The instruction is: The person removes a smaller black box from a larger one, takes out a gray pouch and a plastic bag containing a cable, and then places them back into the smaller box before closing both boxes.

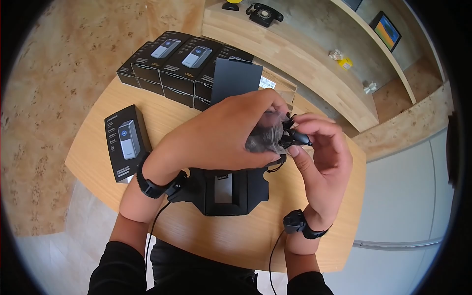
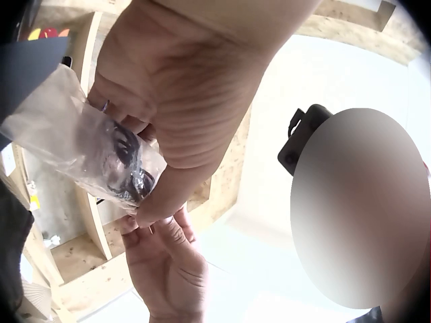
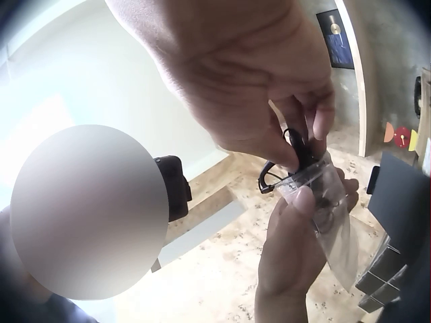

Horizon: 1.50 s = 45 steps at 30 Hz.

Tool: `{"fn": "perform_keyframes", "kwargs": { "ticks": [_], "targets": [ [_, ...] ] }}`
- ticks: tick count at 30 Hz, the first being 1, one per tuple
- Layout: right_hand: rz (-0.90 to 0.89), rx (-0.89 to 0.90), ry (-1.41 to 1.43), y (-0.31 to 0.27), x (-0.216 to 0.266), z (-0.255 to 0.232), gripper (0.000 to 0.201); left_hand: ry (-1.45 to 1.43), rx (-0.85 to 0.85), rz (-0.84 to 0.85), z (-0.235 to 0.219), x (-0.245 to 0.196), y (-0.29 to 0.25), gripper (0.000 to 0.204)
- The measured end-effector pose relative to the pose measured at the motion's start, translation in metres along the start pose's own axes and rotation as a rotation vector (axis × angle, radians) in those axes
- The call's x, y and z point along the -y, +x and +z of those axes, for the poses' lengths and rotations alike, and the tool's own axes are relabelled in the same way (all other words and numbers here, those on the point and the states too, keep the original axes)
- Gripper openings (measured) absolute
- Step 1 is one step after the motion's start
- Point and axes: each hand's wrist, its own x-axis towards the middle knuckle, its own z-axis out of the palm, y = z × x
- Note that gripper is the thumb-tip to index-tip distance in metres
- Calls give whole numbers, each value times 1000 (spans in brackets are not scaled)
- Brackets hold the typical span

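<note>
A clear plastic bag (image 1: 265, 133) with a black cable inside is gripped by my left hand (image 1: 221, 130), fingers and thumb curled round it. At its mouth my right hand (image 1: 324, 157) pinches the black cable (image 1: 297, 139), part of which sticks out of the bag. The left wrist view shows the bag (image 2: 74, 141) hanging from the left hand (image 2: 182, 87). In the right wrist view the right hand (image 3: 249, 81) holds the cable (image 3: 303, 151) above the bag (image 3: 337, 235). Below the hands lies an opened black box (image 1: 250, 194) with a grey item in its recess.
Several black printed boxes (image 1: 172, 56) are stacked at the table's back left, a dark flat panel (image 1: 236, 81) standing before them. One more printed box (image 1: 128, 142) lies at the left of the wooden table (image 1: 196, 236). Behind is a shelf (image 1: 295, 64) with a black telephone (image 1: 264, 14).
</note>
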Motion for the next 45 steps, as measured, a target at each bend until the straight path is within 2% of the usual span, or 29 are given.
{"fn": "perform_keyframes", "kwargs": {
  "ticks": [3,7,13,19,28,37,43,45],
  "targets": [
    [32,-96,26,1,4,5,37,-51,1,35,-1,1,0,60],
    [8,47,-151,1,-1,-11,48,-17,-27,56,-1,-1,0,60],
    [21,-22,-72,0,-2,-5,44,-56,-39,79,-1,2,0,59],
    [-54,28,-155,0,-4,-9,45,-83,2,64,-3,2,2,60],
    [-25,87,-165,2,-2,-11,38,-61,36,79,-1,0,4,65],
    [144,86,-56,1,-3,-7,32,-17,32,83,2,0,4,68],
    [153,-40,-27,-1,1,-2,34,72,-9,129,2,5,3,68],
    [79,-49,-80,-1,1,-3,33,77,-16,122,3,6,3,69]
  ]
}}
